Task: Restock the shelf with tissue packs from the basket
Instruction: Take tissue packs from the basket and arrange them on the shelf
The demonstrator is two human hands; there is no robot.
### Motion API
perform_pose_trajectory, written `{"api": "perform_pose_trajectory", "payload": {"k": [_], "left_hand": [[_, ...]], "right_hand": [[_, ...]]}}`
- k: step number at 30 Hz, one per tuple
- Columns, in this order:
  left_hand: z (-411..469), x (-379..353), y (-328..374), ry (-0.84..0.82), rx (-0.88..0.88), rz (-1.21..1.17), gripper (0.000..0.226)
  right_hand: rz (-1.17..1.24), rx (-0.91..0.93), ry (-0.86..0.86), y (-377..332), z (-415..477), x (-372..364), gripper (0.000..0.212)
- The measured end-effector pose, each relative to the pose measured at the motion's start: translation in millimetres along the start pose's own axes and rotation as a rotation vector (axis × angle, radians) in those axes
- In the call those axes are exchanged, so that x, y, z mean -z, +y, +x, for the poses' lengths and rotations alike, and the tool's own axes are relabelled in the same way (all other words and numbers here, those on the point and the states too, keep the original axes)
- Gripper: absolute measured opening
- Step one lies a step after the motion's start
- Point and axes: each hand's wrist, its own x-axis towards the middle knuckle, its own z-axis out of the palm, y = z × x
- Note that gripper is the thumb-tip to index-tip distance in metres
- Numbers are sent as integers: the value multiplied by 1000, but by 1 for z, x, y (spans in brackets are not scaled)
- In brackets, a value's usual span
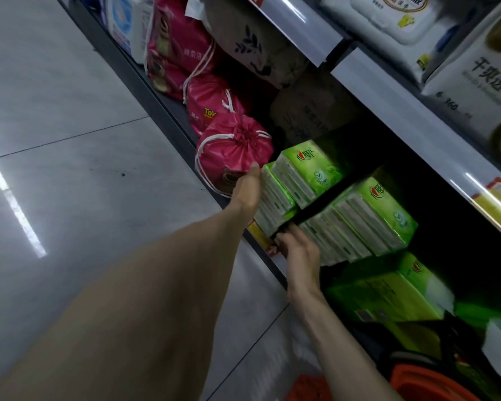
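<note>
1. Both arms are bare along their whole visible length.
2. The left forearm, near left, looks broad and smooth, narrowing to the left hand.
3. The right forearm, near right, is slimmer, with ridged tendons below the right hand.
4. The left thumbnail seems trimmed short, though it is blurred.

— Where do the packs sit?
— One green plastic-wrapped multi-pack of tissues stands tilted on the dark bottom shelf, with my left hand against its left end. A second green pack leans just right of it, with a dark gap between them.
— And the rest?
— A third green pack lies lower right; I can't tell what it rests on. The orange plastic basket shows at the bottom edge.
</note>
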Motion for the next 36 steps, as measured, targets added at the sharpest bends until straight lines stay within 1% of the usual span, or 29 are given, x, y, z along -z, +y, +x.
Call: {"api": "perform_pose_trajectory", "payload": {"k": [1,2,3,5,6,9,11,12,13,15,16,17,20,22,24,26,29,30,33,36], "left_hand": [[-1,-3,1,-1,17,-3,96],[0,-6,1,3,41,-3,101],[-5,-9,4,1,46,0,98],[-8,-12,8,-20,37,61,84],[-4,-12,6,-29,33,90,80],[0,-13,3,-24,21,107,77],[-1,-13,2,-30,33,79,80],[-4,-14,4,-37,26,70,82],[-6,-16,8,-44,7,62,84],[-11,-19,18,-9,-44,4,96],[-6,-19,18,9,-74,-42,99],[3,-21,14,12,-97,-62,97],[12,-28,14,-9,-94,-64,83],[6,-31,17,-20,-75,-93,85],[3,-31,19,-30,-48,-115,90],[16,-30,14,-23,-37,-106,97],[46,-29,-3,20,-5,-110,124],[54,-29,-11,42,-8,-99,128],[55,-33,-8,64,-2,-83,130],[68,-29,-13,67,-9,-142,120]], "right_hand": [[-22,21,-21,-3,-5,-1,42],[-58,51,-42,-4,-8,-4,46],[-102,71,-68,-5,-11,-8,48],[-185,96,-110,-7,-15,-15,74],[-183,109,-119,-7,-16,-16,80],[-166,133,-112,-9,-12,-12,69],[-211,122,-114,-9,-11,-12,81],[-220,120,-113,-10,-12,-12,84],[-207,133,-90,-9,-12,-12,78],[-180,200,-30,-7,-14,-10,66],[-175,220,-14,-8,-16,-9,67],[-178,231,-1,-8,-18,-9,69],[-145,229,37,-9,-25,-13,79],[-73,211,56,-14,-27,-13,80],[-61,210,77,-17,-25,-11,79],[-133,233,84,-19,-25,-10,80],[-250,281,93,-18,-25,-10,78],[-274,285,97,-19,-24,-8,76],[-348,294,123,-20,-23,-5,74],[-311,324,147,-20,-27,-7,78]]}}
